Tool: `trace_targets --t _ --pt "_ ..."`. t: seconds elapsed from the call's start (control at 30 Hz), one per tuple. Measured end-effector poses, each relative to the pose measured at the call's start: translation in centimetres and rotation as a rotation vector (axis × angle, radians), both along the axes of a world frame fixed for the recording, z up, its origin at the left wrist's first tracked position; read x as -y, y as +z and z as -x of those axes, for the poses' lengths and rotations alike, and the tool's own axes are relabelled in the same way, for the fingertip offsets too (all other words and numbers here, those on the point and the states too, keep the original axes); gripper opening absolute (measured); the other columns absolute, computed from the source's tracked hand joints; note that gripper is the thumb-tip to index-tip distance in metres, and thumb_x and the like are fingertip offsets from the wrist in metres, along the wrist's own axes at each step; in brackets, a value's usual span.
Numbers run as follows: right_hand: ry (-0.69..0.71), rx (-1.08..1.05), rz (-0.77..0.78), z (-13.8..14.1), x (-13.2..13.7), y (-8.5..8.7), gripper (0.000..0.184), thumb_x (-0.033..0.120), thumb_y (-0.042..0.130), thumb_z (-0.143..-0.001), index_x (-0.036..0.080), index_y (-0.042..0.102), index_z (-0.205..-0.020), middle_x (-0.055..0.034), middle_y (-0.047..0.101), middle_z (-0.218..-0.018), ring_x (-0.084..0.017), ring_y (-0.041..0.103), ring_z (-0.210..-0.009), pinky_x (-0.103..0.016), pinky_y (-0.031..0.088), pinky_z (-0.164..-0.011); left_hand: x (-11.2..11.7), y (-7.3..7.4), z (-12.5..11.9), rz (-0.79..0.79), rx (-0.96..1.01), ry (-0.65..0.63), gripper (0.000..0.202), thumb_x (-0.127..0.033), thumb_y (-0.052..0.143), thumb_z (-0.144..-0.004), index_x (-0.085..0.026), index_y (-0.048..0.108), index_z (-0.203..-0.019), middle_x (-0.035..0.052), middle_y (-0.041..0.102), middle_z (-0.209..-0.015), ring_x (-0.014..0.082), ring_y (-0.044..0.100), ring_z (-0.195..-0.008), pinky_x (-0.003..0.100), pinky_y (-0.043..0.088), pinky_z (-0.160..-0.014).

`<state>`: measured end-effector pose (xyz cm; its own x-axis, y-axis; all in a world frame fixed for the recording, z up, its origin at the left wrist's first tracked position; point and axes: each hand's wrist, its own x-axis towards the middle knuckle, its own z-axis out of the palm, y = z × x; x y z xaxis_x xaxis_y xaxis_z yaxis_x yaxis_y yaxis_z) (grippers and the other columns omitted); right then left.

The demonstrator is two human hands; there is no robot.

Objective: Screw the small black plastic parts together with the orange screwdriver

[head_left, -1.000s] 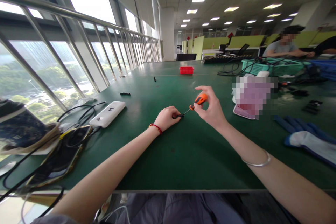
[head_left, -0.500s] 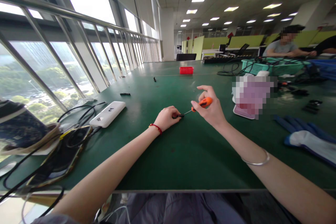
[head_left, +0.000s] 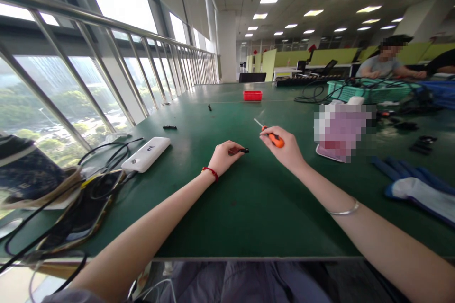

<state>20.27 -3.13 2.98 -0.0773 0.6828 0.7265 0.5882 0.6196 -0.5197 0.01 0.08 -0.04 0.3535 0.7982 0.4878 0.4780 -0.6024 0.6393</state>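
My left hand (head_left: 226, 155) is closed on a small black part (head_left: 243, 150), whose dark end sticks out past the fingertips just above the green table (head_left: 227, 218). What kind of part it is cannot be made out. To the right, my right hand (head_left: 284, 146) grips a screwdriver (head_left: 276, 140) with an orange and black handle. Its thin metal shaft points up and to the left, away from the black part, with a gap between them.
A white power bank (head_left: 146, 154) and a black phone (head_left: 80, 213) with cables lie left. Small black pieces (head_left: 169, 127) and a red bin (head_left: 252, 96) are farther back. Right are a pink object (head_left: 341, 132), blue-white gloves (head_left: 423, 194) and a green basket (head_left: 369, 90); a person sits beyond.
My right hand has drawn the screwdriver off the black part and swung its tip from lower left to upper left. My left hand has turned slightly, still holding the part.
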Motion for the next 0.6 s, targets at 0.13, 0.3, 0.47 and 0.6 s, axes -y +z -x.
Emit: trace_targets --t 0.13,0.3,0.47,0.6 --pt "0.045 0.224 0.167 0.6 -1.6 -2.5 0.016 0.034 0.059 -0.077 0.024 0.063 -0.089 -0.0026 0.063 -0.091 -0.017 0.06 -0.079 -0.029 0.044 -0.07 0.3 0.1 -0.3 -0.037 0.043 -0.009 0.013 -0.023 0.062 -0.074 -0.015 0.068 -0.084 0.0033 0.065 -0.082 0.0121 0.062 -0.07 0.025 0.054 -0.071" --pt "0.069 0.292 0.205 0.9 -1.8 -3.1 0.013 0.03 0.058 -0.077 0.024 0.062 -0.088 -0.0011 0.063 -0.09 -0.016 0.059 -0.079 -0.027 0.043 -0.066 0.6 0.1 -0.5 -0.077 -0.017 -0.036 0.014 -0.022 0.06 -0.075 -0.015 0.068 -0.084 0.0035 0.064 -0.082 0.0117 0.061 -0.071 0.024 0.053 -0.07" --pt "0.088 0.362 0.198 0.4 -1.5 -2.6 0.013 0.03 0.058 -0.078 0.024 0.062 -0.089 -0.001 0.062 -0.089 -0.015 0.058 -0.077 -0.025 0.04 -0.063 0.7 0.4 -0.4 -0.05 -0.073 -0.077 0.016 -0.028 0.061 -0.076 -0.016 0.068 -0.082 0.0035 0.065 -0.081 0.0125 0.061 -0.073 0.025 0.052 -0.072" --pt "0.132 0.414 0.189 0.2 -1.5 -2.4 0.014 0.029 0.057 -0.079 0.024 0.062 -0.09 -0.0012 0.061 -0.089 -0.015 0.057 -0.076 -0.024 0.039 -0.063 0.5 0.5 -0.1 0.035 -0.045 -0.109 0.018 -0.031 0.064 -0.075 -0.014 0.069 -0.077 0.0041 0.066 -0.079 0.0127 0.062 -0.07 0.025 0.052 -0.07"
